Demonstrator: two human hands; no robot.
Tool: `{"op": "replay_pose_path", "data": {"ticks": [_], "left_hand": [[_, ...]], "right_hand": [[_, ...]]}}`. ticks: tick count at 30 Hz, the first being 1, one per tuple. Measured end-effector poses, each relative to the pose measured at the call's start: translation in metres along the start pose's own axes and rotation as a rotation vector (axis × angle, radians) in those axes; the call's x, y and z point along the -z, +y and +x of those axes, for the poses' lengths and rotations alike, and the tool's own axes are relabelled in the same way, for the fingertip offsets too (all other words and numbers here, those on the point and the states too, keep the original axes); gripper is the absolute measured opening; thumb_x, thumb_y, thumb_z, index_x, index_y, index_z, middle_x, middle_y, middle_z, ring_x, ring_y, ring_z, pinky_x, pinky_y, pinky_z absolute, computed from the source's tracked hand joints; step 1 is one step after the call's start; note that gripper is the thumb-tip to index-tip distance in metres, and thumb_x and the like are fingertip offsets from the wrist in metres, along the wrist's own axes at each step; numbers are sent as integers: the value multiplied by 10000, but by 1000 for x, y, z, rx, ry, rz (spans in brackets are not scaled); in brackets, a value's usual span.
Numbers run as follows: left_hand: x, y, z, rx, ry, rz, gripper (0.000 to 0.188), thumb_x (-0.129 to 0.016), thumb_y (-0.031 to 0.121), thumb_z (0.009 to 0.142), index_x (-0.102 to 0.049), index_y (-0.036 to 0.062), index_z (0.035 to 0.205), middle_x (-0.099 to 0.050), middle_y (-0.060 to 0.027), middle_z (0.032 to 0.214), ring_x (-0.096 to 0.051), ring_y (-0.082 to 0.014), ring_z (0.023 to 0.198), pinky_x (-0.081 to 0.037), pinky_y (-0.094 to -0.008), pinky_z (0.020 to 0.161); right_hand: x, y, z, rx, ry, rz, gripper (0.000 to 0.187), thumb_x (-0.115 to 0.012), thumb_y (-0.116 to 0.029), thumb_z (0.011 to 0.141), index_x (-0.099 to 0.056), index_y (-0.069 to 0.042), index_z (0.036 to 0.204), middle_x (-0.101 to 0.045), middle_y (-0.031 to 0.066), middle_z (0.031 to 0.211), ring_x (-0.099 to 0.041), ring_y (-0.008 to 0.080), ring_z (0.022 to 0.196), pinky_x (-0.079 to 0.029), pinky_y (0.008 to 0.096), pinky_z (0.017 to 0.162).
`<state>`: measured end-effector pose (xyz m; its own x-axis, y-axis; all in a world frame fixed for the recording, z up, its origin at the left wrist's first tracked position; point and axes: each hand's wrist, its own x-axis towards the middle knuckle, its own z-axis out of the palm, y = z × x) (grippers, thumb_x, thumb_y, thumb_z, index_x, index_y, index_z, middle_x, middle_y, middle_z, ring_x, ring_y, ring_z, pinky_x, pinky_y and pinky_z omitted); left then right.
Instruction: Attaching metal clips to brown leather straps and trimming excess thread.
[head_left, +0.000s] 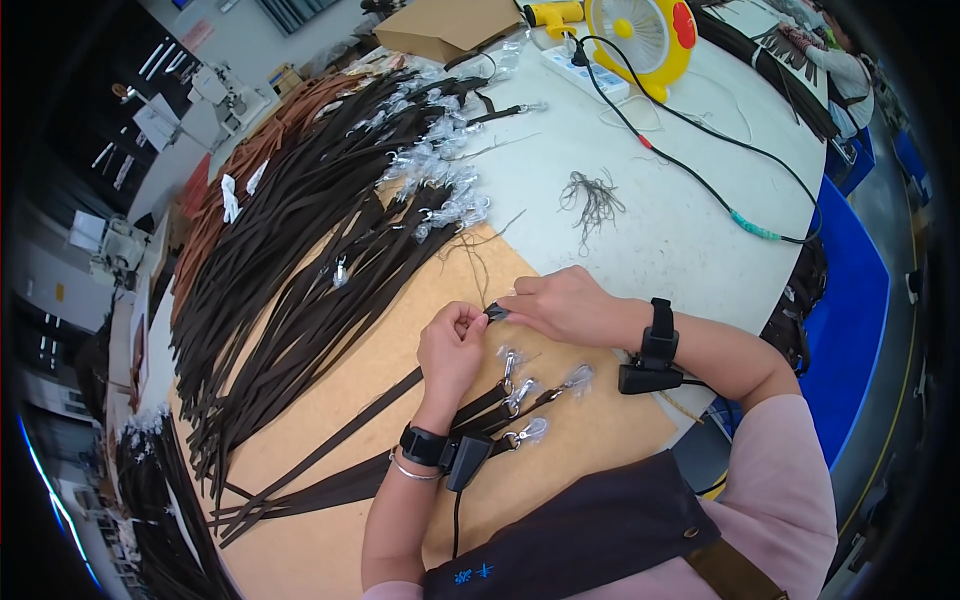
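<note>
My left hand [452, 350] is closed in a pinch on a dark brown strap [378, 408], close to its upper end. From under that hand the strap runs down and left across the tan board. My right hand [575, 303] meets the left one there, its fingertips pressed together on the same strap end. A small dark grey piece [496, 313] shows between the fingers; what it is I cannot make out. Just below the hands lie several dark straps with metal snap hooks [520, 397], some wrapped in clear plastic. Loose thin threads [477, 262] trail above my fingertips.
A large pile of dark straps [320, 250] with plastic-wrapped hooks covers the left, with reddish-brown straps [235, 180] behind it. Thread scraps [592, 203], a yellow fan [645, 40], a white power strip [585, 75] and a black cable [690, 180] are farther off. A blue bin [850, 320] stands right.
</note>
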<state>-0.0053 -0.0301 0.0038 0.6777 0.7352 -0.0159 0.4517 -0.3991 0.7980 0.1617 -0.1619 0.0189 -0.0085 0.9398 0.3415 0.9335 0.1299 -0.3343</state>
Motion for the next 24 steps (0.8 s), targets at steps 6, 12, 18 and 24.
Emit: {"op": "replay_pose_path", "data": {"ticks": [6, 12, 18, 24], "left_hand": [[-5, -6, -1, -77, 19, -38, 78, -711, 101, 860, -667, 44, 890, -639, -39, 695, -565, -138, 583, -454, -288, 586], [-7, -1, -4, -177, 59, 0, 66, -705, 51, 845, -642, 41, 866, -620, -56, 718, -568, -152, 595, -454, -302, 582], [-5, 4, -6, -288, 52, 74, 74, -691, 11, 825, -627, 18, 861, -603, -90, 764, -574, -205, 608, -455, -323, 591], [-3, 1, -11, -321, 49, 45, 68, -683, -27, 816, -619, -17, 840, -600, -110, 785, -575, -212, 610, -460, -323, 595]], "right_hand": [[-6, 2, -1, -3, 38, -6, 212, -618, -268, 942, -708, -128, 1073, -602, 42, 813, -644, 242, 668, -502, 362, 551], [-4, -9, -1, -23, 13, -84, 146, -638, -226, 879, -662, -82, 875, -612, 66, 802, -670, 256, 708, -525, 363, 572], [-9, -7, 0, -24, 33, -45, 145, -645, -214, 873, -654, -70, 859, -623, 74, 802, -675, 269, 710, -525, 379, 577], [-9, -2, -3, -118, 100, 27, 163, -647, -248, 897, -658, -86, 880, -631, 67, 813, -673, 265, 728, -524, 383, 586]]}}
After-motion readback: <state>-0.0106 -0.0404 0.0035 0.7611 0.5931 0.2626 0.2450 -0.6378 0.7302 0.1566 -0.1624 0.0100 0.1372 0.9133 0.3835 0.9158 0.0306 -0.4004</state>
